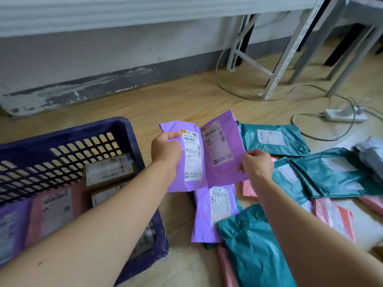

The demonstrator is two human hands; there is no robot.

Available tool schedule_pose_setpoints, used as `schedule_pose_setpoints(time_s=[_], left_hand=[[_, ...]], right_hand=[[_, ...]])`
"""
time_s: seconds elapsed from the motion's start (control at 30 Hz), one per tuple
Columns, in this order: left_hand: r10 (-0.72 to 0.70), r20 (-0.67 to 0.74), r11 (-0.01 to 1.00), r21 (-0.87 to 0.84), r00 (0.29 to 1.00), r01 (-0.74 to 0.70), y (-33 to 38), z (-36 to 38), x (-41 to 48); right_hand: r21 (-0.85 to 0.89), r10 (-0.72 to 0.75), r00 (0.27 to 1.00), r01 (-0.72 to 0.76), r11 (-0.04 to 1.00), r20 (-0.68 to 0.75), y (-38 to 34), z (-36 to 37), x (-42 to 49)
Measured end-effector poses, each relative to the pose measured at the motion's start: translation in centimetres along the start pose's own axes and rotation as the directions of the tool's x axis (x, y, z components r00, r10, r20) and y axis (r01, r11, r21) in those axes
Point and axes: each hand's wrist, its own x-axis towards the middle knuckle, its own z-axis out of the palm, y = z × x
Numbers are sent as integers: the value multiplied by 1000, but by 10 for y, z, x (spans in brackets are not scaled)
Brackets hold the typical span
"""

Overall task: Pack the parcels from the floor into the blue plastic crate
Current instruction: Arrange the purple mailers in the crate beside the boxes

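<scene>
Purple parcels, one (191,160) pinched in the left hand (165,151), another (222,150) gripped by the right hand (257,164), blue crate (132,131) beside, more parcels on the floor (186,96)

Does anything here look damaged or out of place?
No parcel looks torn. The oddities are in the room: the grey skirting paint along the wall is chipped and flaking, and a power strip lies on the floor with loose cables trailing beside the parcels.
</scene>
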Motion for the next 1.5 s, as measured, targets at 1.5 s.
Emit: schedule_pose_setpoints(time_s=[1.5], left_hand=[[-229,-430,929,171,873,328,-138,-422,-6]], right_hand=[[-450,173,595,355,820,785,-83,240,-310]])
